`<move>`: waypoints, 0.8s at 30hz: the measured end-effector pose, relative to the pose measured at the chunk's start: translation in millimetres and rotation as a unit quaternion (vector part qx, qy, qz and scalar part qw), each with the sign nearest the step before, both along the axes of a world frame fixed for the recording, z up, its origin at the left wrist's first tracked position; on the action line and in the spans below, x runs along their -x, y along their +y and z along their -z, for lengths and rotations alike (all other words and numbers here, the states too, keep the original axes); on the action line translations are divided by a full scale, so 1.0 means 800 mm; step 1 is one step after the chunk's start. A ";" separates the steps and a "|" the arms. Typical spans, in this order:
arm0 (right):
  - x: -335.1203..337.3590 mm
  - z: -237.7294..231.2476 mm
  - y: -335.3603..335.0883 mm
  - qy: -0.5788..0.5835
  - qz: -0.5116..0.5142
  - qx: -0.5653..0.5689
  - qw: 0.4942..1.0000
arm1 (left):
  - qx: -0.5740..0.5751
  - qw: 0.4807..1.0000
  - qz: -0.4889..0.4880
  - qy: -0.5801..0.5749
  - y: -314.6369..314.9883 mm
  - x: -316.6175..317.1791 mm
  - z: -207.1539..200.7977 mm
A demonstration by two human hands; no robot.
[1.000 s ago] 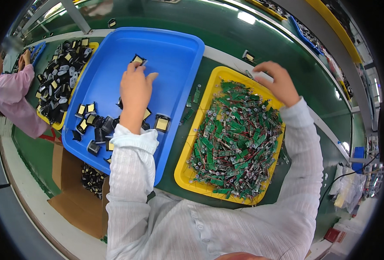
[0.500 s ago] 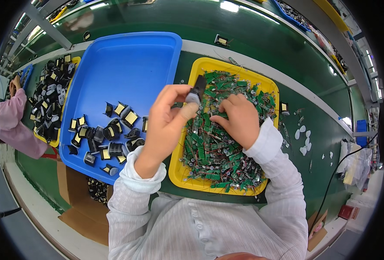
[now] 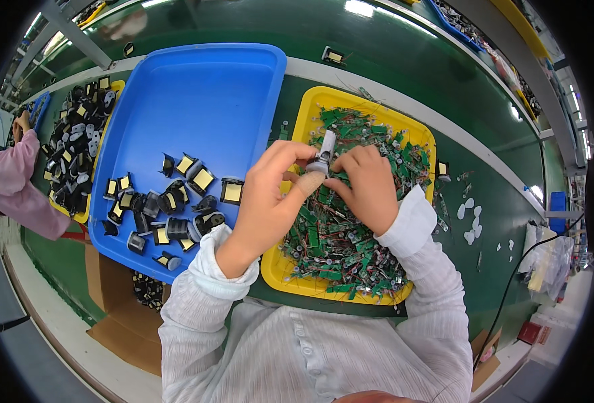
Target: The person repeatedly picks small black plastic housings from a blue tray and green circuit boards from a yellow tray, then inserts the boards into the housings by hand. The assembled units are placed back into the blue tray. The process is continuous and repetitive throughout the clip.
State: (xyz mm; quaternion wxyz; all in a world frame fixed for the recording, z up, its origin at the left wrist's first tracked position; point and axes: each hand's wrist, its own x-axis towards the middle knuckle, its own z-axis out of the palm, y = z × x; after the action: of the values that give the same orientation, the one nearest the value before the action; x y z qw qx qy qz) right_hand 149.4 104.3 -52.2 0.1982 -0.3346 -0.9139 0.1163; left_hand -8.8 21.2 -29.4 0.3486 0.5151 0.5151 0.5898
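My left hand (image 3: 263, 201) holds a small black-and-grey plastic housing (image 3: 321, 161) between thumb and fingers, over the left part of a yellow tray (image 3: 271, 274). Close beside it, the fingertips of my right hand (image 3: 369, 188) are pinched together near the housing. Whatever they grip is hidden. Under both hands the tray is heaped with small green circuit boards (image 3: 347, 252) with thin wires. To the left, a blue tray (image 3: 189, 87) carries several black housings with pale yellow pads (image 3: 202, 179) in its nearer half.
Further left, a co-worker in a pink sleeve (image 3: 18, 174) is beside another yellow tray piled with black housings (image 3: 75, 144). White oval pieces (image 3: 469, 236) and a single housing (image 3: 442, 170) lie right of my tray. A cardboard box (image 3: 119, 316) stands below the bench at left.
The housing in my left hand has turned, showing its light grey side upward, and has moved slightly right and down. My right hand has come up close to it from the boards.
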 end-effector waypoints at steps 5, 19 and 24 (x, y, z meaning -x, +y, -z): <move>-0.010 -0.008 0.017 0.142 -0.021 0.088 0.986 | 0.010 0.999 -0.006 0.030 0.002 -0.001 0.003; -0.013 -0.027 -0.023 0.428 -0.048 0.549 0.716 | 0.064 0.993 0.075 -0.071 0.000 -0.019 0.012; -0.022 -0.026 -0.028 0.421 -0.058 0.486 0.764 | 0.013 0.998 0.050 -0.023 0.003 -0.022 0.010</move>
State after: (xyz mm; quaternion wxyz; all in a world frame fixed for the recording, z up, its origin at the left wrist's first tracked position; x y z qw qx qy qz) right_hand 166.9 81.7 -31.7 0.3668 -0.2501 -0.5777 0.6850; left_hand 8.9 23.8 -37.2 0.3963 0.5216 0.4882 0.5768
